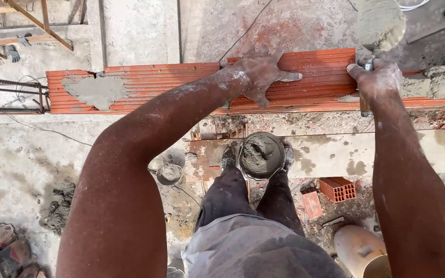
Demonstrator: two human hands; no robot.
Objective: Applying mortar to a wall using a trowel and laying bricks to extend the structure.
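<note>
Brick (pixel 305 77) seated atop wall course | left hand (pixel 260 74) splayed flat, pressing it | right hand (pixel 377 82) clenched on trowel (pixel 379 25) at its end | mortar patch (pixel 95 90) further along uncovered, bucket (pixel 261 154) below half full

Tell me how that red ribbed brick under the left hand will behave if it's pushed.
The brick looks rigid, so it likely slides as one piece. The wet mortar nearby suggests it may drift easily. Its ribbed face probably gives the left hand good grip; the right hand holds a trowel.
</note>
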